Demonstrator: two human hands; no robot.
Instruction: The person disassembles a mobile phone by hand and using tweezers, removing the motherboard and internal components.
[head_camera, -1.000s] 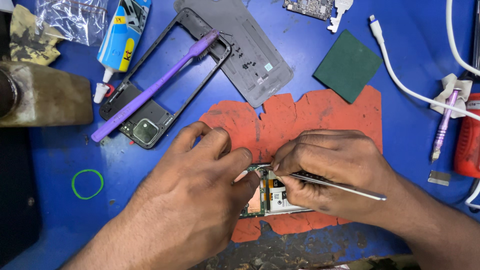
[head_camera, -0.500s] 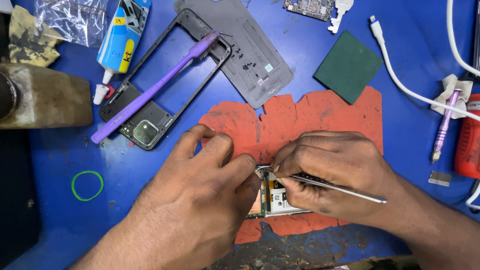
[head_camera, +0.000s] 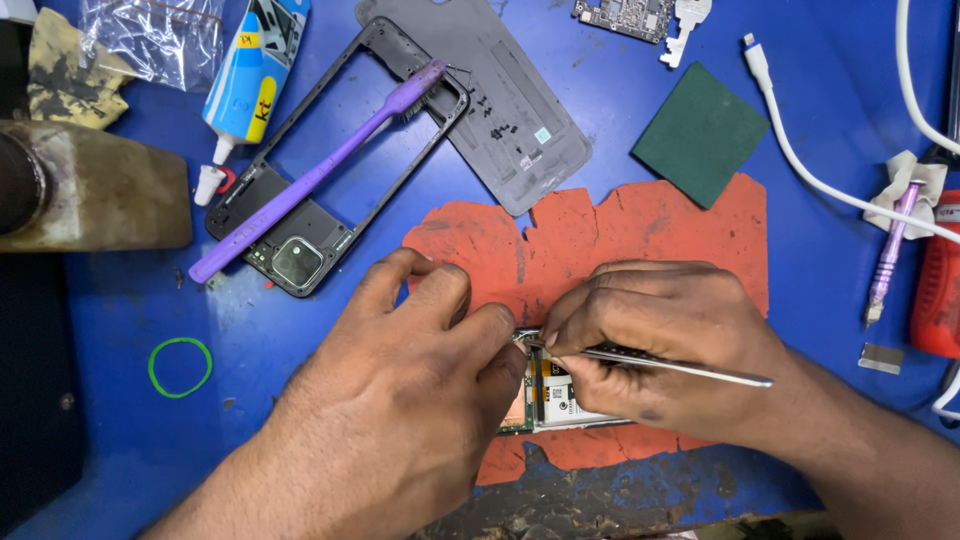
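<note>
left hand (head_camera: 400, 400) has crept closer since a second ago, fingers pinching the phone board (head_camera: 545, 400) on the orange mat (head_camera: 620, 240). right hand (head_camera: 660, 350) closed on tweezers (head_camera: 680, 365). board light, thin, fragile; grip by edges.

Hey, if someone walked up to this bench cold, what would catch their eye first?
Two hands meet at the centre: the left hand steadies an opened phone on a torn orange mat, while the right hand works metal tweezers into it. Behind them, a purple toothbrush lies across an empty black phone frame on the blue table.
</note>
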